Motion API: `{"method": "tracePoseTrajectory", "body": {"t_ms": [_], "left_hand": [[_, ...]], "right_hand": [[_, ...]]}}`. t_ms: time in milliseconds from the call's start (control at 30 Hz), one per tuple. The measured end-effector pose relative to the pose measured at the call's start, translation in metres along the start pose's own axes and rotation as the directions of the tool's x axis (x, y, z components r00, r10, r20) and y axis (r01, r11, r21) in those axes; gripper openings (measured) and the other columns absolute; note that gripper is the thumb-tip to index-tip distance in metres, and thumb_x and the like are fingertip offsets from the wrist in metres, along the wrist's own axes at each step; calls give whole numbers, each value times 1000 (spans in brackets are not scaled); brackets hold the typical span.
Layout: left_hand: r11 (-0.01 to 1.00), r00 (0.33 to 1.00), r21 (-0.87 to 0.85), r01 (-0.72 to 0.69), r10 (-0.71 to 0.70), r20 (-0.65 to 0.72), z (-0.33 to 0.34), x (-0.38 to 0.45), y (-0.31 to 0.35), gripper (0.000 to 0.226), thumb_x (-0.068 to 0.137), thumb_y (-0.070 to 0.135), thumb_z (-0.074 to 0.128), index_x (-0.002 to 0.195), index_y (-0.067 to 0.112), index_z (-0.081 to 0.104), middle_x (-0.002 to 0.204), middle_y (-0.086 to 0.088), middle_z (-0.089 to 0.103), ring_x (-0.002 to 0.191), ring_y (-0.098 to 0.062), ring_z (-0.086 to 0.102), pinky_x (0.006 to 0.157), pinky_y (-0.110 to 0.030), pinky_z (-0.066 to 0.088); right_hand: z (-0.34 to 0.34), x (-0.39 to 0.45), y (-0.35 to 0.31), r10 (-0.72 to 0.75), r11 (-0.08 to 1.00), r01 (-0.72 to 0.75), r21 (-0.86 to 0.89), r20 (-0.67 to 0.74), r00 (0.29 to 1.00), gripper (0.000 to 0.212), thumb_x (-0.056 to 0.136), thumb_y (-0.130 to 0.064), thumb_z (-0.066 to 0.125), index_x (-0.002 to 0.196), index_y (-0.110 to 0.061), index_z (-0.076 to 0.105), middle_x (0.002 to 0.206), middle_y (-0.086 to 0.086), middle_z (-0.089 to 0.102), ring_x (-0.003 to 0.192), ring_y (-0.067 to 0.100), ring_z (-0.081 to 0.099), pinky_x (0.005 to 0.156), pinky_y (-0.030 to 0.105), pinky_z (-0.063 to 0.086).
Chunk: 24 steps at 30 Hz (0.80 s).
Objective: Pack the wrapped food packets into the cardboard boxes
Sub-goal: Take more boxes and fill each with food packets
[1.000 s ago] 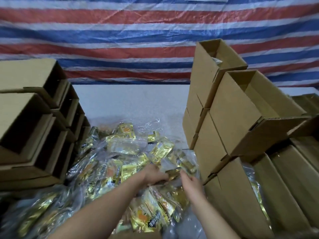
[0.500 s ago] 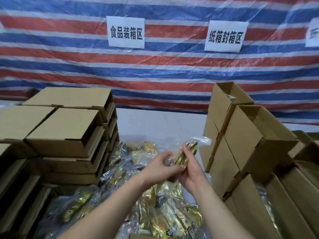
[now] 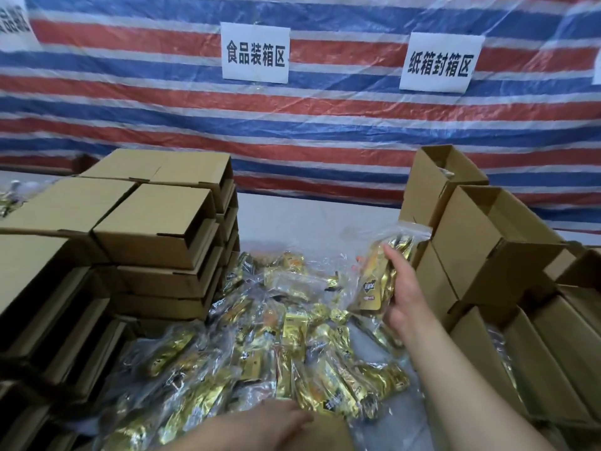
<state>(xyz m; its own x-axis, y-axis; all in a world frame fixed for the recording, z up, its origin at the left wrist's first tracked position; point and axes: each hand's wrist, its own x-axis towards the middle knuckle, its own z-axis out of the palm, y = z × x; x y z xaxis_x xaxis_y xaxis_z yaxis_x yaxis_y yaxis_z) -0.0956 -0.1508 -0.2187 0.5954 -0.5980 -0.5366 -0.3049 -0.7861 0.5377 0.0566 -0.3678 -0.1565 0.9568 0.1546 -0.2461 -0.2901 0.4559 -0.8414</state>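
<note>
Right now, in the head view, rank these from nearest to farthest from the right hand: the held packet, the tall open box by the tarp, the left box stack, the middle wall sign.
1. Held packet, gripped in the right hand.
2. Tall open box, just behind, on the right.
3. Left box stack, across the packet pile.
4. Middle wall sign, high on the tarp.

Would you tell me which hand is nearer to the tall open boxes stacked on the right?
Right. The right hand holds a packet bundle up beside the open boxes; the left hand is low over the packet pile, well away.
</note>
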Motion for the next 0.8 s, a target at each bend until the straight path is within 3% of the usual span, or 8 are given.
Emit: {"method": "tracePoseTrajectory", "body": {"t_ms": [133,233,300,433,500,600,700,800], "left_hand": [[994,998,105,10,-17,62,29,11,-8,48,107,24,37,154,17,30,160,-6,26,148,-24,25,122,-48,15],[998,998,36,-53,54,-29,27,7,-15,48,99,44,47,143,26,42,149,3,44,136,-16,43,115,-36,31],[1000,989,0,-31,30,-146,19,6,-21,50,91,57,44,132,29,50,134,6,56,120,-13,54,105,-32,43],[996,956,-78,38,-59,-287,3,18,-45,38,97,56,44,119,31,63,114,11,67,95,-2,59,84,-22,46],[983,947,-167,72,-120,-298,0,24,-57,40,99,58,43,120,32,65,113,13,68,96,-1,60,84,-21,47],[954,939,-283,98,-183,-291,5,29,-68,39,99,60,41,118,35,65,105,19,66,94,6,59,76,-12,44],[939,936,-330,96,-198,-290,7,31,-72,32,99,61,40,105,39,63,96,20,63,90,7,58,69,-10,42],[918,931,-393,52,-186,-314,5,35,-76,40,100,56,44,114,25,66,111,4,68,102,-10,63,88,-26,51]], "right_hand": [[2,-3,7,22,999,-23,30,2,1000,32,84,-46,67,74,-19,81,84,9,74,70,24,71,79,43,58],[6,-6,11,56,998,-56,21,15,998,32,75,-47,73,77,-15,81,83,9,73,69,24,70,76,40,59],[7,-7,12,74,997,-74,19,20,997,34,72,-46,76,78,-14,81,83,10,73,70,24,71,73,38,59],[11,-10,10,65,997,-63,-49,52,997,28,72,-43,76,77,-16,82,87,8,74,72,22,72,71,36,60],[15,-14,8,64,992,-55,-116,72,995,33,74,-40,74,90,-12,80,95,11,75,77,23,73,73,37,60],[15,-22,8,34,973,7,-229,171,985,54,80,-34,73,122,-1,65,109,15,73,84,23,73,72,36,61],[11,-35,14,106,892,62,-449,339,935,59,73,-37,81,120,-7,63,106,8,74,92,24,72,78,35,58],[13,-51,36,269,757,93,-647,438,858,52,69,-36,82,118,-27,66,110,-3,74,101,16,70,83,27,54]]}}
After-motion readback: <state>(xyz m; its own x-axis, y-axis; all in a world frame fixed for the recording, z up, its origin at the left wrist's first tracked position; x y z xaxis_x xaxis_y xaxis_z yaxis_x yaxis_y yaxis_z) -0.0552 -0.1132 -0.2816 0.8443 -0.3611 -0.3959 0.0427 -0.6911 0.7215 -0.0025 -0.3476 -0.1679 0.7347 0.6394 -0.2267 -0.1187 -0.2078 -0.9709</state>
